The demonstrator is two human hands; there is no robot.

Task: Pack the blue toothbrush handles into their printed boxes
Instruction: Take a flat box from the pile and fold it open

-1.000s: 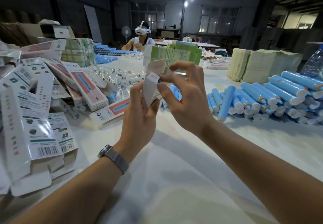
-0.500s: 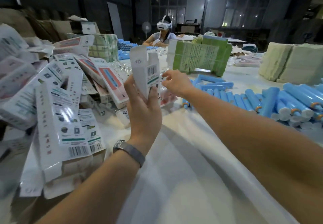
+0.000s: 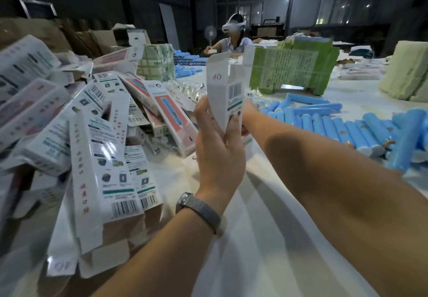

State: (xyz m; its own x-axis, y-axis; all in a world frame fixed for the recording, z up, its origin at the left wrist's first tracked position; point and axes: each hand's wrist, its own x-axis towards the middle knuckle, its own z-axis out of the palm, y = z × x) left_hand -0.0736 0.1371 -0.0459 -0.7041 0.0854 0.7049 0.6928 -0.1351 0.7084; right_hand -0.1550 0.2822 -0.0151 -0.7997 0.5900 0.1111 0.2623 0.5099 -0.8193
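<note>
My left hand [image 3: 217, 143] holds a white printed box [image 3: 225, 88] upright at the middle of the view, its top flaps open and a barcode facing me. My right hand [image 3: 249, 113] reaches past the box and is mostly hidden behind it, so I cannot see its fingers. Many blue toothbrush handles [image 3: 335, 125] lie side by side on the white table [image 3: 266, 238] to the right. A heap of printed boxes [image 3: 99, 148] fills the left side.
A green paper-wrapped bundle [image 3: 294, 69] stands behind the box. Pale stacked bundles [image 3: 407, 76] sit at far right. Clear plastic bags [image 3: 185, 90] lie behind the heap. Another person wearing a headset [image 3: 232, 37] sits at the far end of the table.
The view has swung left and closer. My right hand left the box flap and reached forward behind the box; my left hand alone keeps the box upright.
</note>
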